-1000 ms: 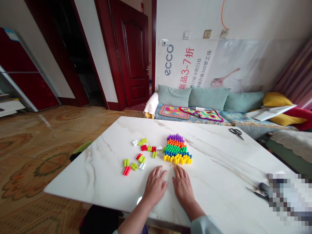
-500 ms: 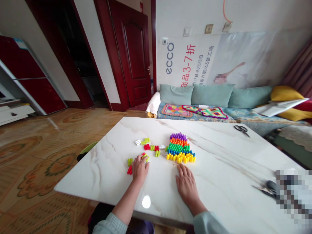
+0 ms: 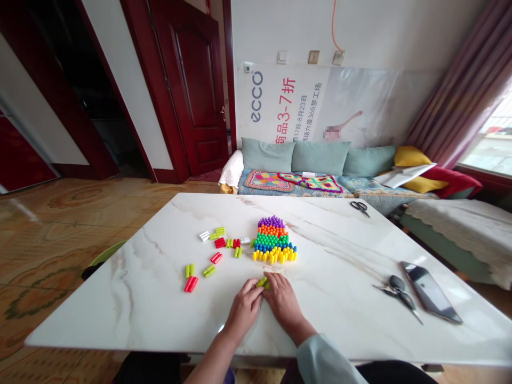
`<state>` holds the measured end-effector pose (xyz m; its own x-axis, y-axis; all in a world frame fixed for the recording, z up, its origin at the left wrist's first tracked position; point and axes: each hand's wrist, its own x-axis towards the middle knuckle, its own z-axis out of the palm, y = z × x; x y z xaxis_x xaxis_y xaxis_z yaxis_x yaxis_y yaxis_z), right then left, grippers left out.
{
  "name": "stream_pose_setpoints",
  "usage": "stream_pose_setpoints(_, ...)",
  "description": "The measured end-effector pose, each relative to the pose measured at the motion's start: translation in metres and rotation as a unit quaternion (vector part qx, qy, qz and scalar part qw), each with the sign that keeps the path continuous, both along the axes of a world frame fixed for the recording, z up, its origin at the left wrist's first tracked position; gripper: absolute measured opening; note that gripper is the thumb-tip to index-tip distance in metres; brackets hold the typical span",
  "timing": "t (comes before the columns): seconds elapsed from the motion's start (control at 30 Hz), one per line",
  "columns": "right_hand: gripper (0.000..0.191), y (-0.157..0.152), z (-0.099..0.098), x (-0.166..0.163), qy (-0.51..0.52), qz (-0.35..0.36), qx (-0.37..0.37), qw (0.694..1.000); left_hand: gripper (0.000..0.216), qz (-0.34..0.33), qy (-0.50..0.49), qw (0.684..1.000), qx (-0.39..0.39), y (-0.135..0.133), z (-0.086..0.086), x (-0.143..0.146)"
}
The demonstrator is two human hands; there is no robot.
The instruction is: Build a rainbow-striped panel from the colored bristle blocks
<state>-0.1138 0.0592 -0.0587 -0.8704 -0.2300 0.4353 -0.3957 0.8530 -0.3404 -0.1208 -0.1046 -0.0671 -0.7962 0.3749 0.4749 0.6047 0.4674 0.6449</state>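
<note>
My left hand point(image 3: 244, 306) and my right hand point(image 3: 283, 301) meet near the table's front edge. Between their fingertips is a small yellow-green plastic piece point(image 3: 262, 282), partly hidden; both hands are closed on it. Just beyond stands a block of upright plastic pegs in colour rows: yellow pegs point(image 3: 275, 256) at the front, then blue, green point(image 3: 272, 239), orange and purple pegs point(image 3: 271, 221). Left of my hands lie small clusters of tubes: a yellow-green cluster point(image 3: 209, 271), red clusters point(image 3: 191, 284) and a white cluster point(image 3: 204, 236).
The white marble-patterned table point(image 3: 152, 298) holds scissors point(image 3: 360, 208) at the far right, with pliers-like cutters point(image 3: 400, 296) and a phone point(image 3: 431, 292) nearer. A sofa with green cushions point(image 3: 320, 157) stands behind. A dark red door point(image 3: 192, 90) is at back left.
My left hand has moved right from the loose clusters with a yellow-green piece and met my right hand. The camera view has turned right, bringing the phone and window into sight.
</note>
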Motion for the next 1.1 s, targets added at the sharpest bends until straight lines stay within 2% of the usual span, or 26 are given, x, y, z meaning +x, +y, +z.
stream_pose_setpoints(0.13, 0.03, 0.001, 0.002, 0.0, -0.005, 0.001, -0.03, 1.0, 0.037, -0.017, -0.028, 0.999, 0.005, 0.002, 0.0, -0.001)
stream_pose_setpoints(0.27, 0.024, 0.004, -0.002, 0.0, -0.007, 0.003, -0.076, 0.997, 0.043, -0.004, -0.012, 0.999, -0.035, 0.0, -0.001, 0.0)
stream_pose_setpoints(0.37, 0.028, 0.007, -0.005, -0.001, -0.001, -0.017, -0.123, 0.992, 0.039, 0.057, -0.006, 0.992, -0.112, -0.005, 0.0, -0.004)
stream_pose_setpoints(0.47, 0.033, 0.008, -0.008, -0.002, 0.001, -0.043, -0.148, 0.988, 0.034, 0.138, -0.011, 0.97, -0.199, -0.017, 0.001, -0.018)
stream_pose_setpoints(0.53, 0.033, 0.008, -0.011, -0.002, 0.004, -0.064, -0.164, 0.984, 0.032, 0.185, -0.014, 0.957, -0.221, -0.026, 0.001, -0.031)
stream_pose_setpoints(0.67, 0.024, 0.019, -0.011, -0.006, -0.006, -0.113, -0.2, 0.973, 0.03, 0.235, 0.0, 0.947, -0.218, -0.036, -0.003, -0.045)
stream_pose_setpoints(0.8, 0.02, 0.04, -0.003, -0.021, -0.021, -0.127, -0.188, 0.974, 0.031, 0.232, 0.005, 0.949, -0.213, -0.034, -0.005, -0.044)
stream_pose_setpoints(0.93, 0.022, 0.055, -0.003, -0.032, 0.007, -0.139, -0.202, 0.969, 0.031, 0.231, 0.008, 0.954, -0.193, -0.034, -0.005, -0.042)
stream_pose_setpoints(1.03, 0.022, 0.055, -0.008, -0.025, 0.036, -0.171, -0.216, 0.961, 0.031, 0.23, 0.009, 0.956, -0.184, -0.034, -0.005, -0.043)
stream_pose_setpoints(1.1, 0.019, 0.052, -0.011, -0.016, 0.023, -0.171, -0.196, 0.965, 0.03, 0.231, 0.01, 0.955, -0.184, -0.034, -0.005, -0.043)
